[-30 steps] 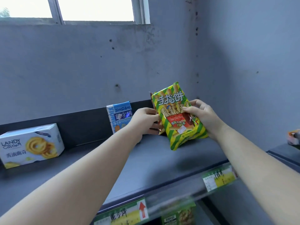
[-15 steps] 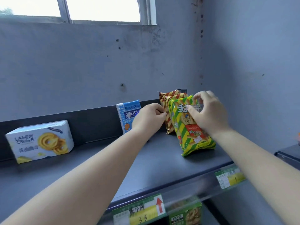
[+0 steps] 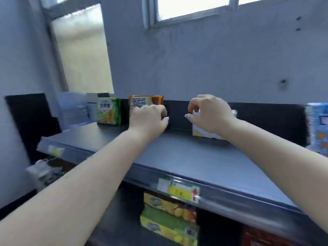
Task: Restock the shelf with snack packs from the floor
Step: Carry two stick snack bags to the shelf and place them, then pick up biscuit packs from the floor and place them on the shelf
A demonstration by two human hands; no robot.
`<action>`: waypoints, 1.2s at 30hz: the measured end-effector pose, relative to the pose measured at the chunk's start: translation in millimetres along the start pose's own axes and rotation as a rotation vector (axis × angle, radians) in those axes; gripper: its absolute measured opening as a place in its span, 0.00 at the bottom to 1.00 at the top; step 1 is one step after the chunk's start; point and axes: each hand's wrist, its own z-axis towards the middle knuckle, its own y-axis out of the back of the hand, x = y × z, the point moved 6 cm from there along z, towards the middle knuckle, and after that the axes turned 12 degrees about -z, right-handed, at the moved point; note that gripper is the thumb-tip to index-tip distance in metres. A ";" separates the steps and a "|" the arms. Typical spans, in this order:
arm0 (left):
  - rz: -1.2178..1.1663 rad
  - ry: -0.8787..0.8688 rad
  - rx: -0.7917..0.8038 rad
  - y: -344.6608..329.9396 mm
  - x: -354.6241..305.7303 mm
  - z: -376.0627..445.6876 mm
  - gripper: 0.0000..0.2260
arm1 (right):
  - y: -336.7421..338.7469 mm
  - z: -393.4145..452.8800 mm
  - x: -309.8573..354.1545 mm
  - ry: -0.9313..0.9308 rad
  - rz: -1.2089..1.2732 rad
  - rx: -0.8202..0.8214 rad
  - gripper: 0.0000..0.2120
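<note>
Both my hands hover over the dark grey shelf [image 3: 177, 157] and hold nothing. My left hand [image 3: 149, 119] is curled into a loose fist in front of an orange snack box [image 3: 142, 101] standing at the shelf's back. My right hand [image 3: 209, 114] has bent fingers with a gap to the thumb, and it covers most of a white box [image 3: 204, 134] behind it. A green box [image 3: 108, 110] stands left of the orange one. The green-and-yellow striped pack is out of view.
A blue box [image 3: 317, 128] stands at the right edge. A price label [image 3: 179, 189] with a red arrow hangs on the shelf's front rail. Yellow-green snack packs [image 3: 168, 219] fill the lower shelf. A clear container [image 3: 74, 109] sits at the shelf's far left.
Both hands have let go of the striped pack. The view has swung left along the shelf, so the pack is gone from sight and new boxes appear.
</note>
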 end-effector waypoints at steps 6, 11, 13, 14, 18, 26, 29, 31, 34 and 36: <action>0.292 0.227 -0.031 102.0 178.0 -99.0 0.11 | -35.0 34.5 240.0 0.335 0.157 0.025 0.14; 0.400 0.442 -0.007 163.1 299.1 -205.2 0.11 | -65.0 20.0 427.3 0.560 0.305 0.075 0.12; 0.429 0.554 0.015 180.5 346.3 -253.9 0.11 | -81.4 6.0 497.8 0.641 0.352 0.122 0.12; 0.438 0.588 0.022 184.9 364.5 -274.9 0.10 | -89.2 -1.5 522.7 0.665 0.365 0.142 0.12; 0.453 0.789 0.080 194.4 440.9 -366.0 0.11 | -133.9 -37.8 621.8 0.755 0.459 0.283 0.11; 0.350 1.291 0.093 164.7 596.8 -519.8 0.09 | -281.8 -93.4 793.5 0.912 0.483 0.652 0.10; 0.282 1.478 0.124 135.8 655.8 -567.5 0.08 | -347.9 -105.8 851.9 0.925 0.477 0.813 0.09; 0.225 1.579 0.164 109.8 692.0 -595.7 0.08 | -392.7 -116.4 884.7 0.928 0.462 0.904 0.09; 0.156 1.707 0.230 66.7 746.0 -642.9 0.09 | -459.6 -139.7 928.1 0.956 0.399 1.026 0.08; 0.103 1.773 0.267 31.5 781.8 -679.8 0.09 | -505.9 -161.7 954.4 0.966 0.355 1.088 0.07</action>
